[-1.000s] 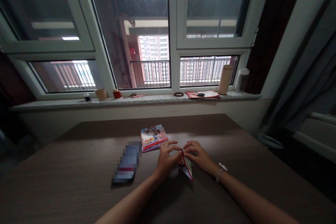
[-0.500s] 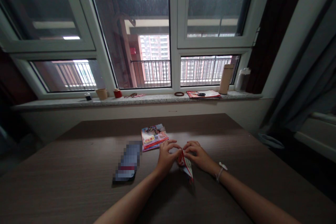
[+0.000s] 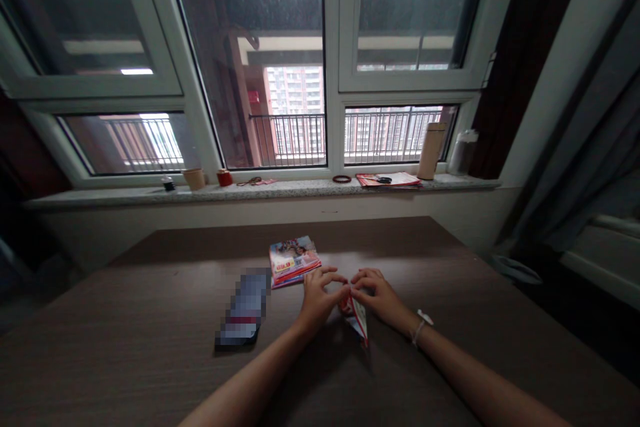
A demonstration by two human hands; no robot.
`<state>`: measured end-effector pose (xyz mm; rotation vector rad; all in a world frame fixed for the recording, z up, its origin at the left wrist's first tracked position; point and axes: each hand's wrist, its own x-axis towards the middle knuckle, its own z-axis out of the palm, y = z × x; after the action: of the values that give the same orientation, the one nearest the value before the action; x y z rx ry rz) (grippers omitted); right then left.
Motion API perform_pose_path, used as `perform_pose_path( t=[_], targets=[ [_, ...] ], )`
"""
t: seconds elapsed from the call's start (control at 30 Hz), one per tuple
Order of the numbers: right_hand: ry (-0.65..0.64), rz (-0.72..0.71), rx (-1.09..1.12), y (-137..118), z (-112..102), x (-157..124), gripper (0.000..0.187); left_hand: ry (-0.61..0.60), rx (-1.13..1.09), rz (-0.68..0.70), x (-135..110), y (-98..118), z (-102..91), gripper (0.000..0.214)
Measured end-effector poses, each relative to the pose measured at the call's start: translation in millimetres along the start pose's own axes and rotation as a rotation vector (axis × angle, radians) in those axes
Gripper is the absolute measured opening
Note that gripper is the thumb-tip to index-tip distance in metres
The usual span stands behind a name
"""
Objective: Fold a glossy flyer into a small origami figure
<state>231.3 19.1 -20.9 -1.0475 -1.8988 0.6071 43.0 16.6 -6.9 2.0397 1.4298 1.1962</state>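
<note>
Between my two hands is a folded piece of printed paper (image 3: 356, 321), red, white and greenish, tapering to a point toward me. My left hand (image 3: 320, 297) pinches its far end between thumb and forefinger. My right hand (image 3: 376, 295), with a pale band at the wrist, pinches the same end from the other side, the fingertips of both hands nearly meeting. Just beyond my left hand lies a stack of colourful printed leaflets (image 3: 294, 260). Part of the folded paper is hidden behind my fingers.
Left of my hands a blurred-out phone (image 3: 244, 310) lies on the brown table (image 3: 125, 320). On the windowsill (image 3: 300, 189) stand a paper cup (image 3: 194, 179), a red spool (image 3: 225, 177), a tan bottle (image 3: 431, 152) and a clear bottle (image 3: 463, 152). Scissors (image 3: 384, 180) rest on papers there.
My fingertips have drawn slightly closer together at the paper's far end. The paper's near point has shifted a little. Leaflets and phone stay put.
</note>
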Motion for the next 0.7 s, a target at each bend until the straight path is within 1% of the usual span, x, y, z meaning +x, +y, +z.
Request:
perform_pose_path(
  t=[0.23, 0.33, 0.7],
  targets=[
    [0.028, 0.010, 0.002, -4.5, -2.0, 0.8, 0.024, 0.002, -0.004, -0.003, 1.8, -6.8, 2.0, 0.007],
    [0.017, 0.001, 0.001, -6.8, -2.8, 0.8, 0.024, -0.004, -0.004, -0.003, 2.3, -8.5, 3.2, 0.007],
    [0.022, -0.013, -0.028, -6.0, -1.6, 0.3, 0.024, -0.033, -0.012, -0.013, 1.5, -4.7, 1.3, 0.011]
  ],
)
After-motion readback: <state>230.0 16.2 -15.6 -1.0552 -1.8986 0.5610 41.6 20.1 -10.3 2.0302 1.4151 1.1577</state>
